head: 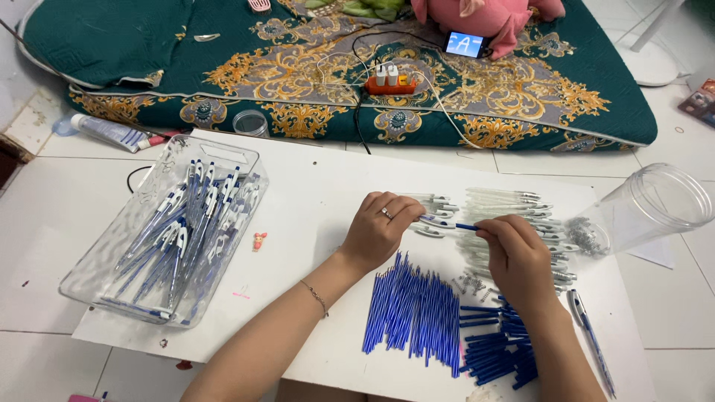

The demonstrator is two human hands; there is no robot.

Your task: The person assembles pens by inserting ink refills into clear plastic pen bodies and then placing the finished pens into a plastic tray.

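Observation:
My left hand [380, 227] grips a white and blue pen top [436, 221] over a white board [313, 186]. My right hand [518, 257] pinches a thin blue refill [467, 227] whose tip meets that pen piece. Below my hands lies a spread of blue refills [413, 313], with a pile of short blue pen parts [495, 346] to its right. Clear pen barrels [499, 201] and white clip tops are heaped just beyond my hands. Small metal springs [469, 283] lie between the piles.
A clear plastic tray [112, 253] of several finished blue and white pens sits at the left. A clear jar [655, 205] lies on its side at the right with springs at its mouth. A green patterned mattress [313, 74] with a power strip lies behind.

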